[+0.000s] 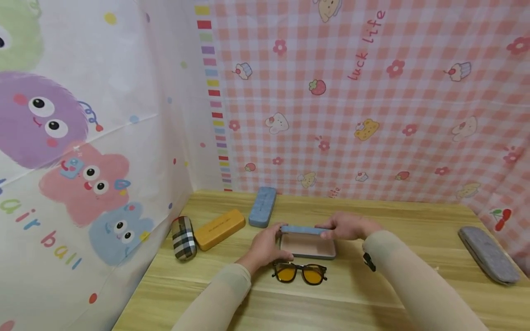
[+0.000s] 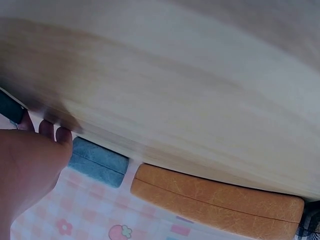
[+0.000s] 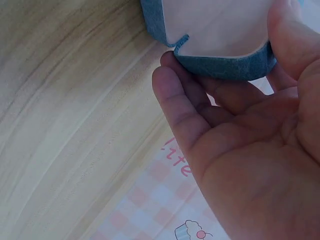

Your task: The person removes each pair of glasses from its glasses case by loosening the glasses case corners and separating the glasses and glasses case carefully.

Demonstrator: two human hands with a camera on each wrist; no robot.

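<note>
An unfolded blue glasses case [image 1: 308, 250] with a pale lining stands in the middle of the wooden table, its lid raised. My left hand [image 1: 264, 246] grips the case's left end, thumb at the front corner and fingers behind. At the lid's right end, my right hand [image 1: 348, 226] pinches the edge. Seen from the right wrist, the thumb lies inside the blue lid [image 3: 220, 67] and the fingers curl behind it. Right in front of the case lie black-framed glasses [image 1: 312, 276] with orange lenses, their front toward me.
To the left lie a checked glasses case [image 1: 183, 239], an orange case [image 1: 220, 230] and a second blue case [image 1: 262, 207]. A grey soft case [image 1: 488, 255] lies at the far right. Printed cloths [image 1: 339, 105] hang behind and to the left of the table.
</note>
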